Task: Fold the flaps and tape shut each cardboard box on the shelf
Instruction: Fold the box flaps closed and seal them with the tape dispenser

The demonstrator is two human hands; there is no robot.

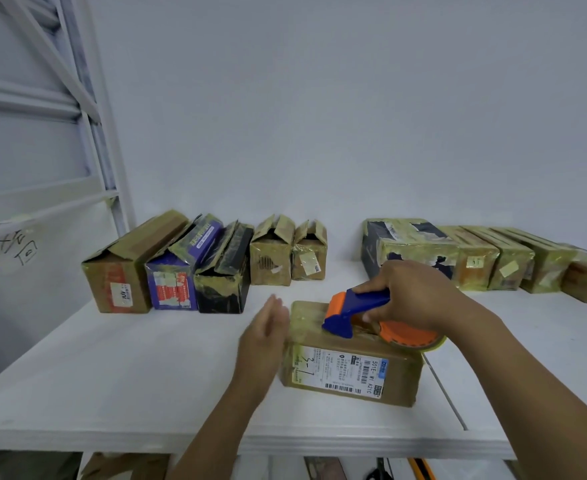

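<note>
A brown cardboard box [351,372] with a white shipping label lies at the front middle of the white shelf [112,375], flaps folded down. My right hand [413,296] grips a blue and orange tape dispenser [361,313], whose head rests on the box's top. My left hand [268,334] has straight fingers laid flat against the box's left end.
Several boxes with raised flaps [202,265] stand in a row at the back left. Several closed, taped boxes [475,258] line the back right. A white shelf post [112,188] rises at the left. A wall stands behind.
</note>
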